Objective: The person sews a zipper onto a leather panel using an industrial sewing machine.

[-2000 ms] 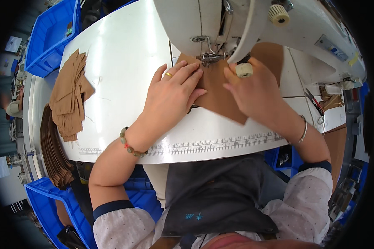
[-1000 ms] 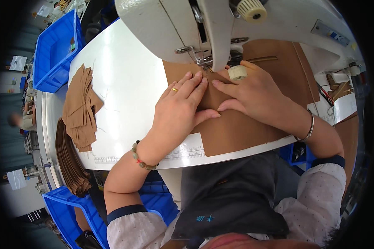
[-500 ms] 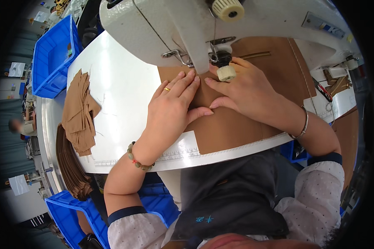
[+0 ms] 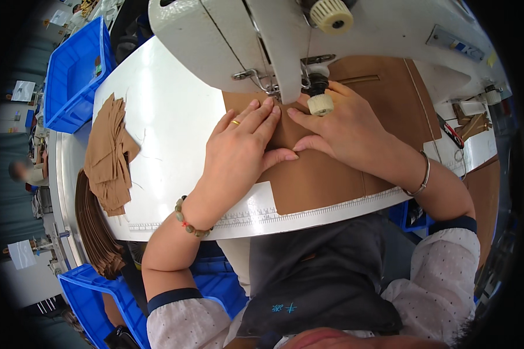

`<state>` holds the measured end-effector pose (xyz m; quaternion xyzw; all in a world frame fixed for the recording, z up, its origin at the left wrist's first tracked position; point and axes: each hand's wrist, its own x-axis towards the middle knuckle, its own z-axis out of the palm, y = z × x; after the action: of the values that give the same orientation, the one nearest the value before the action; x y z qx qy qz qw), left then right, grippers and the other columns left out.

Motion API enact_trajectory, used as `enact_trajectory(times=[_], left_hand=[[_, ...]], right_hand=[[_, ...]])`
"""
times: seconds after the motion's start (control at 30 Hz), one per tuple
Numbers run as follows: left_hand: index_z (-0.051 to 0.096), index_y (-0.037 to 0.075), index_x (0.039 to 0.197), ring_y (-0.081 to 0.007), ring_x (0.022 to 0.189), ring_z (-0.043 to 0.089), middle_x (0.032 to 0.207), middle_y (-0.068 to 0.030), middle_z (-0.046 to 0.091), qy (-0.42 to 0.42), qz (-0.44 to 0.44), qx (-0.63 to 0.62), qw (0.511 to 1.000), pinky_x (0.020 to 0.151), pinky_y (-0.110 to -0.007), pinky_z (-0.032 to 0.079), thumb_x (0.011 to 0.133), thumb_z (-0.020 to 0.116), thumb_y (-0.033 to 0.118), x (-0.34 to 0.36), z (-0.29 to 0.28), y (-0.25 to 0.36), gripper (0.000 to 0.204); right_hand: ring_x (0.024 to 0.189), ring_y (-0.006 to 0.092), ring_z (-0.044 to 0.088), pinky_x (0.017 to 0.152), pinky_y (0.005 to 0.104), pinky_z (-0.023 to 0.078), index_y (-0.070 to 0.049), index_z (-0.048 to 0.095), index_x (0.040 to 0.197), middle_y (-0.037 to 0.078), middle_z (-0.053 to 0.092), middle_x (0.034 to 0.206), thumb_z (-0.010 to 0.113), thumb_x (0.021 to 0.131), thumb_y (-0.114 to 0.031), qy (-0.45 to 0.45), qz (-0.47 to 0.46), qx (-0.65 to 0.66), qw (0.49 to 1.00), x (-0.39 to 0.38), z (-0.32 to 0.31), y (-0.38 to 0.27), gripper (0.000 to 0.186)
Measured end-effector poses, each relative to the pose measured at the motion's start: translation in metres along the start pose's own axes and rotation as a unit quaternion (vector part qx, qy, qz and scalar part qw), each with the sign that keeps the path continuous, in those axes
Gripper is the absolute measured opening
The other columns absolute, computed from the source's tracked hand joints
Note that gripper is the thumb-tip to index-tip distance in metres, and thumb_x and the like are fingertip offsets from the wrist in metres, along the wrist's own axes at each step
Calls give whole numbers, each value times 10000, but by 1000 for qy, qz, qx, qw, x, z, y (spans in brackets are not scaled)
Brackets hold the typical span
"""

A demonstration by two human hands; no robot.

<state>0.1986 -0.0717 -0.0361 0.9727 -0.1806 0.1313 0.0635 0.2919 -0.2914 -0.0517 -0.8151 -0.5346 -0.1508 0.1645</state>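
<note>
A brown fabric panel (image 4: 326,180) lies flat under the head of a white sewing machine (image 4: 215,41). Pressed on its left part is my left hand (image 4: 241,142), fingers stretched out, fingertips close to the presser foot (image 4: 275,93). My right hand (image 4: 346,122) rests on the cloth to the right of the needle area, fingers spread; the machine's cream knob (image 4: 320,104) covers some of its fingertips. Both thumbs point at each other and nearly meet on the cloth. A slit-like opening (image 4: 358,79) shows in the panel behind my right hand.
Brown cut pieces (image 4: 109,157) lie in a pile on the white table (image 4: 169,116), left. Folded brown cloth (image 4: 96,227) hangs at the table's left edge. Blue bins stand at the far left (image 4: 75,75) and lower left (image 4: 99,291). A red-black cutter (image 4: 450,132) lies at right.
The view has shifted slightly, so the machine head appears a little farther right. My hands keep nearly the same pose on the cloth.
</note>
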Motion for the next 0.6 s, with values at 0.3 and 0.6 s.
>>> enact_trajectory(times=[0.3, 0.6], left_hand=[[702, -11, 1285, -294, 1292, 640, 1380, -137, 680, 8, 7, 3, 1000, 1057, -429, 500, 792, 743, 563, 1, 0, 0, 758], [721, -9, 1242, -285, 1283, 645, 1380, -128, 671, 42, -8, 18, 999, 1071, -411, 511, 784, 778, 543, 1, 9, 9, 720]], right_hand=[[1254, 273, 617, 1103, 432, 447, -71, 774, 1144, 124, 694, 1269, 784, 792, -460, -10, 8, 10, 1000, 0, -1, -1, 525], [1125, 274, 678, 1000, 418, 519, -88, 772, 1057, 100, 727, 1123, 788, 811, -450, 11, -28, -18, 999, -5, -20, 5, 437]])
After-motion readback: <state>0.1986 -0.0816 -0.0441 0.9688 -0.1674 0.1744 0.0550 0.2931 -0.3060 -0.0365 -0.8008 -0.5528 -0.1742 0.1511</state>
